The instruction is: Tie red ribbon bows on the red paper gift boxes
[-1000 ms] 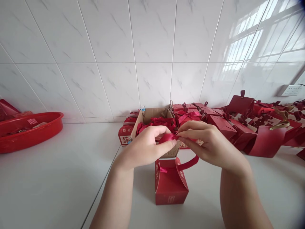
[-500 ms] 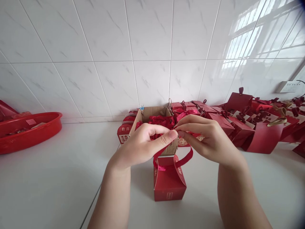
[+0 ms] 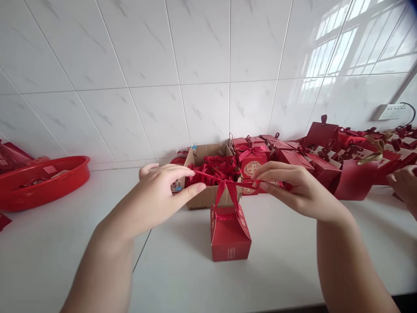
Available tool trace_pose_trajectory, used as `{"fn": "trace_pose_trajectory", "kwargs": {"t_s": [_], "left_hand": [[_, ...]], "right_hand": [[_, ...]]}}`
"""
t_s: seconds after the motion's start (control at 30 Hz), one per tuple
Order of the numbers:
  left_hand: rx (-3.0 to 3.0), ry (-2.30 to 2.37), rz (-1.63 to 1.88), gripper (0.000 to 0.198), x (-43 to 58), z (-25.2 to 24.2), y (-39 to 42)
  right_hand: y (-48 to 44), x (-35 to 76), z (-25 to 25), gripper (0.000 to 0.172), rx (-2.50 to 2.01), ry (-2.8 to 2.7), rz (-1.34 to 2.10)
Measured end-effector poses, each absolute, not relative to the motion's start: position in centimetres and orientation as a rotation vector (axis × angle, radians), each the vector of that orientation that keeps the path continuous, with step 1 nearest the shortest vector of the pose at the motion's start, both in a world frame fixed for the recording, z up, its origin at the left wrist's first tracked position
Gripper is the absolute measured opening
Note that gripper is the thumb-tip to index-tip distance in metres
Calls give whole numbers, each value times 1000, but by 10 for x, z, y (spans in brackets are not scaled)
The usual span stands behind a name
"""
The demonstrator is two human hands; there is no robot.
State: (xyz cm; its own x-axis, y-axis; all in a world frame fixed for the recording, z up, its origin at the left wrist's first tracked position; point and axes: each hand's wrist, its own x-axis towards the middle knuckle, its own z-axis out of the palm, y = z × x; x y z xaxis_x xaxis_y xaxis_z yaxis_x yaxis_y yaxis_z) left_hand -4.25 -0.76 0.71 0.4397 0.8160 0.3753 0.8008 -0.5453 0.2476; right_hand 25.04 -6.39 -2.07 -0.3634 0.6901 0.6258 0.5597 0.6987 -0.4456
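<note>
White counter (image 3: 286, 261), ribbon (image 3: 212, 174) taut crosswise — left hand (image 3: 159, 191), right hand (image 3: 293, 187) pinching

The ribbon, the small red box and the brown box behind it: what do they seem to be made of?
Ribbon: probably satin fabric; it shines softly and bends limply.
Small red box: thin coated card, smooth, with sharp folded edges.
Brown box: plain cardboard, probably; matt, raw brown flaps.

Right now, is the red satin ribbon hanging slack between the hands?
No, the red satin ribbon stretches taut between the left hand and right hand.
</note>
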Motion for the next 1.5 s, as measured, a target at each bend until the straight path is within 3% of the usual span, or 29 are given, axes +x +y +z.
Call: {"fn": "trace_pose_trajectory", "kwargs": {"t_s": [0.17, 0.33, 0.5, 0.67, 0.73, 0.83, 1.0, 1.13, 1.3, 1.5], "left_hand": [[2498, 1629, 296, 61, -96, -21, -5], [2135, 1690, -70, 66, -141, -65, -4], [2008, 1733, -85, 64, -152, -94, -4], [2055, 1642, -164, 54, -136, -83, -5], [2130, 1563, -121, 44, -123, -73, -6], [2203, 1466, 151, 39, -94, -63, -7], [2182, 1205, 437, 34, -42, -76, 0], [2034, 1131, 449, 38, -25, -101, 10], [1777, 1013, 524, 41, -23, -116, 8], [1592, 935, 557, 41, -19, -119, 3]], "right_hand": [[-81, 277, -61, 16, -1220, -2077, 267], [-99, 305, -125, 27, -1552, -2125, 546], [-111, 315, -162, 30, -1637, -2057, 704], [-116, 316, -155, 25, -1570, -1987, 669], [-113, 315, -145, 25, -1499, -1943, 611], [-101, 305, -125, 40, -1416, -1851, 561], [-58, 267, -102, 30, -1326, -1943, 749], [-29, 239, -114, 40, -1222, -1987, 995], [-27, 218, -137, 42, -1128, -1655, 1419], [-33, 207, -144, 40, -1120, -1373, 1540]]}}
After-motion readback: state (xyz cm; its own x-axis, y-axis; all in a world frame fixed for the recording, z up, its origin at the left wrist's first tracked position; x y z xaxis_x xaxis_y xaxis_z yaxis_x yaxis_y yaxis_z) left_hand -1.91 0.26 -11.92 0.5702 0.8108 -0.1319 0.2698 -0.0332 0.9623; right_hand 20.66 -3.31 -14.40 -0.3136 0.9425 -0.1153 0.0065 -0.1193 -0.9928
